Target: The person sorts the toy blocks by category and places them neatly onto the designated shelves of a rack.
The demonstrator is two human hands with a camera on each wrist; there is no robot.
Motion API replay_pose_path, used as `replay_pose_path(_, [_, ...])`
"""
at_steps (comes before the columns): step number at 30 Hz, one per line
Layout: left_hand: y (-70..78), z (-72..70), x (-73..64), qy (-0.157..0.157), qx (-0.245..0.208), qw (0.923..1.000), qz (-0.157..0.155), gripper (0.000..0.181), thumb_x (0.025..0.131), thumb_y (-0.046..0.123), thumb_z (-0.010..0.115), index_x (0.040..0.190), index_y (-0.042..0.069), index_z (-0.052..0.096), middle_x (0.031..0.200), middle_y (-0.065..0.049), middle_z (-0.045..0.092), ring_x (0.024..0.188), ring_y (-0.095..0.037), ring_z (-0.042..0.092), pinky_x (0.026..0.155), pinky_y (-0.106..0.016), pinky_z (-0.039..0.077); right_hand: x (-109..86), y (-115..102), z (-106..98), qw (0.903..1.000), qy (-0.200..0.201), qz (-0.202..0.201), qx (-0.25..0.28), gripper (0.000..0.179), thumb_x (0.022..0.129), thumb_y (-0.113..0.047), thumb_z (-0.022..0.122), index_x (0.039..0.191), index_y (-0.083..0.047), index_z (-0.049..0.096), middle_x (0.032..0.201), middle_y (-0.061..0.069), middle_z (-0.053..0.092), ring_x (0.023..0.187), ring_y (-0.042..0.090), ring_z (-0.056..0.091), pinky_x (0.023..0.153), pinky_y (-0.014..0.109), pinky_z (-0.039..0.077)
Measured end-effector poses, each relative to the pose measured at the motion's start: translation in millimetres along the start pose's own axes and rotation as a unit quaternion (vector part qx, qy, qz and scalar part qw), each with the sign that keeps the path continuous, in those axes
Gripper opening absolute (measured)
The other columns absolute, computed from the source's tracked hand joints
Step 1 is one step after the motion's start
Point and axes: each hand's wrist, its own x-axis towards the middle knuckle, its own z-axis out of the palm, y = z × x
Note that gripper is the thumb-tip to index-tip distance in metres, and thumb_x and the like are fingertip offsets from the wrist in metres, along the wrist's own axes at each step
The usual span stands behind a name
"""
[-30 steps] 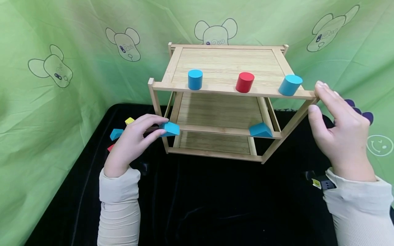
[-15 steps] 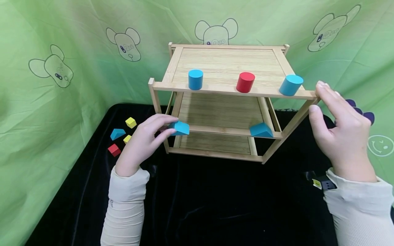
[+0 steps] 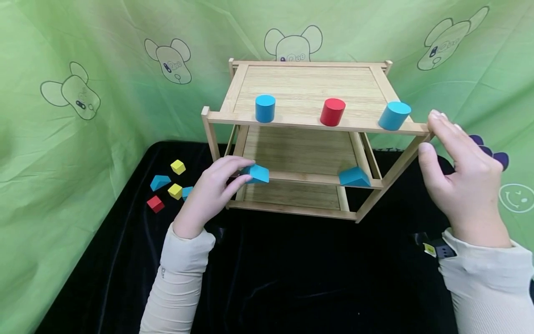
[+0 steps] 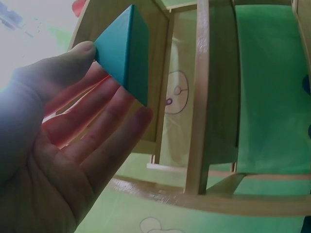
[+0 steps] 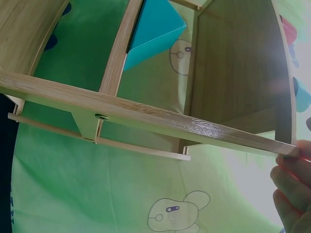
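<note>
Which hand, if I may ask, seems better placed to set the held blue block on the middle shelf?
Probably the left hand: it pinches the blue block near the middle shelf, while the right hand holds the rack.

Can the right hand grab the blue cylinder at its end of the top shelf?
Probably yes. The right hand is at the wooden rack's corner, close to that blue cylinder, and nothing seems to stand between them.

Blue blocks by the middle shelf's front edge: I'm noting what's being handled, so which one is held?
The left block, pinched by the left hand; the right block rests on the middle shelf, no hand touching it.
</note>
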Motion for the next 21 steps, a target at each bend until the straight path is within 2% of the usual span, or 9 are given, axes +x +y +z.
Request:
replay_pose_path(4, [2.5, 6.3, 2.7, -0.001, -0.002, 1.0, 0.004, 0.03, 0.099, 0.013, 0.066, 0.128, 0.004, 0.066, 0.125, -0.01, 0.066, 0.113, -0.022, 0.061, 0.098, -0.038, 0.052, 0.3, 0, -1, 1.0, 0.002, -0.003, -0.001, 0.044, 0.096, -0.035, 0.057, 0.131, -0.01, 0.069, 0.13, 0.009, 0.066, 0.126, 0.021, 0.06, 0.112, 0.033, 0.041])
replay_pose_path(13, [4.0, 24.9, 7.8, -0.006, -0.001, 0.9997, 0.023, 0.03, 0.1, 0.014, 0.066, 0.128, 0.003, 0.066, 0.126, -0.011, 0.065, 0.114, -0.023, 0.061, 0.097, -0.035, 0.053, -0.3, 1, -2, 0.9999, 0.004, -0.01, -0.003, 0.045, 0.096, -0.035, 0.056, 0.13, -0.008, 0.069, 0.129, 0.011, 0.066, 0.125, 0.024, 0.061, 0.112, 0.034, 0.041])
replay_pose_path(21, [3.3, 36.3, 9.9, 0.0, 0.008, 0.9999, 0.015, 0.03, 0.101, 0.016, 0.065, 0.128, 0.004, 0.066, 0.126, -0.011, 0.065, 0.117, -0.024, 0.06, 0.1, -0.035, 0.051, 0.5, 2, -2, 0.9999, -0.003, -0.016, -0.002, 0.044, 0.097, -0.034, 0.056, 0.133, -0.011, 0.067, 0.131, 0.009, 0.066, 0.126, 0.022, 0.06, 0.112, 0.033, 0.041])
